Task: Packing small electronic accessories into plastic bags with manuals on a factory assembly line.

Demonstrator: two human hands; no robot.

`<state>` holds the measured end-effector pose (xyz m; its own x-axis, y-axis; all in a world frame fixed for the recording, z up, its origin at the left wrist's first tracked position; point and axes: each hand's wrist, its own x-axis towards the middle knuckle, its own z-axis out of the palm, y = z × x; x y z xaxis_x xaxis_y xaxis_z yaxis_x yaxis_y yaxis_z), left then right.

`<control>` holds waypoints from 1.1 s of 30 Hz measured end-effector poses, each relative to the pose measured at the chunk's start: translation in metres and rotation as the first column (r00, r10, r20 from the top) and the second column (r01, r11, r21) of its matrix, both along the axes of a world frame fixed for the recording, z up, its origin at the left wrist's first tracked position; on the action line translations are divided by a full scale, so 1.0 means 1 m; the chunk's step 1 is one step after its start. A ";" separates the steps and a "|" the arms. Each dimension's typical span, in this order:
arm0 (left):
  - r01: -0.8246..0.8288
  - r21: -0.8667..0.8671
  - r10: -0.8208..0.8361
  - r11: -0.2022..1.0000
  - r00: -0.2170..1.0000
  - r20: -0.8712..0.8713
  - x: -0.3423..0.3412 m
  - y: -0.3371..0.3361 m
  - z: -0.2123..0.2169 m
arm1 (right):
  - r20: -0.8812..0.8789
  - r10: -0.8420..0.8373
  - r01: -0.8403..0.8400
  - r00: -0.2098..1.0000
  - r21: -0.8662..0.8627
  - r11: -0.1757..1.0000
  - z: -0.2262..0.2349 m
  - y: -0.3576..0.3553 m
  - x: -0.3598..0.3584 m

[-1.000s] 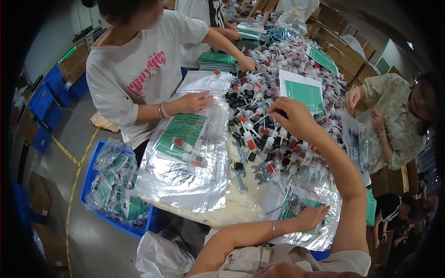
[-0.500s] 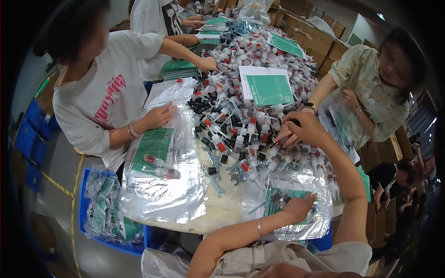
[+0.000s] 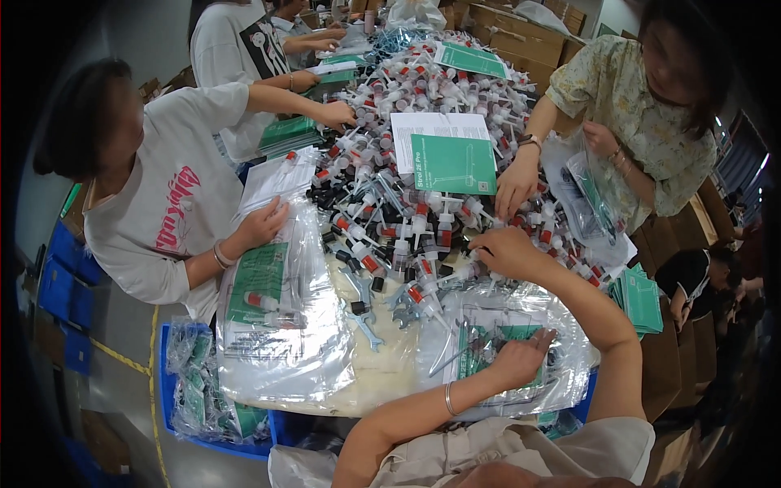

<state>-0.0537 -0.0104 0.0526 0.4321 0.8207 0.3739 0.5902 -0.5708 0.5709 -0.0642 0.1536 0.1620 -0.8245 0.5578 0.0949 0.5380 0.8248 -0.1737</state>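
My left hand (image 3: pixel 522 361) lies on a clear plastic bag (image 3: pixel 561 376) at the near edge, fingers stretched out across it. A green booklet (image 3: pixel 468 358) shows under the film, with a thin metal rod (image 3: pixel 450 359) and small dark parts close by. My right hand (image 3: pixel 512 250) is at the near side of a heap of small capped bottles (image 3: pixel 423 211), bent at the wrist, fingers curled together; what they hold, if anything, is hidden. Loose wrenches (image 3: pixel 364 321) lie left of the bag.
Co-workers stand left, far left and right; the right one's hand (image 3: pixel 517 185) is in the heap near mine. A green booklet on white sheets (image 3: pixel 452 160) tops the heap. Another bag stack (image 3: pixel 285 358) lies left. A blue bin (image 3: pixel 277 431) with filled bags stands below.
My right hand has drawn back slightly toward me and left, its fingers lower on the heap's edge. The co-worker's hand at right now shows in the heap. The view has shifted.
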 end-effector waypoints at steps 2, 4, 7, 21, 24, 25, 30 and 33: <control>0.004 -0.018 -0.005 1.000 1.000 -0.003 -0.001 0.000 0.003 | -0.001 -0.038 0.038 0.999 0.160 0.986 -0.014 0.005 -0.013; 0.019 -0.022 -0.020 1.000 0.999 -0.047 0.000 0.001 0.005 | 0.063 -0.038 0.021 0.997 0.260 0.965 -0.030 0.023 -0.018; 0.001 0.042 -0.001 0.999 1.000 0.016 -0.003 0.002 -0.001 | 0.104 -0.044 -0.002 0.994 0.407 0.914 -0.053 0.044 -0.037; -0.015 0.083 0.013 0.996 1.000 0.022 -0.001 -0.003 -0.001 | 0.206 -0.058 -0.011 0.977 0.322 0.947 -0.036 0.042 -0.045; -0.019 0.103 0.015 0.994 0.999 0.039 -0.002 -0.004 -0.003 | 0.248 -0.008 -0.066 0.969 0.289 0.955 -0.003 0.021 -0.023; -0.026 0.125 0.019 0.992 0.998 0.059 -0.002 -0.004 -0.004 | 0.275 -0.077 0.014 0.958 0.224 0.975 0.016 0.012 -0.014; 0.010 -0.083 0.016 0.997 0.950 0.312 -0.008 0.006 0.009 | 0.101 -0.164 0.164 0.981 0.007 0.986 0.079 -0.032 0.076; 0.149 -0.525 0.190 0.838 0.822 0.537 -0.028 0.005 0.047 | 0.128 -0.078 0.124 0.989 -0.413 0.902 0.101 -0.061 0.120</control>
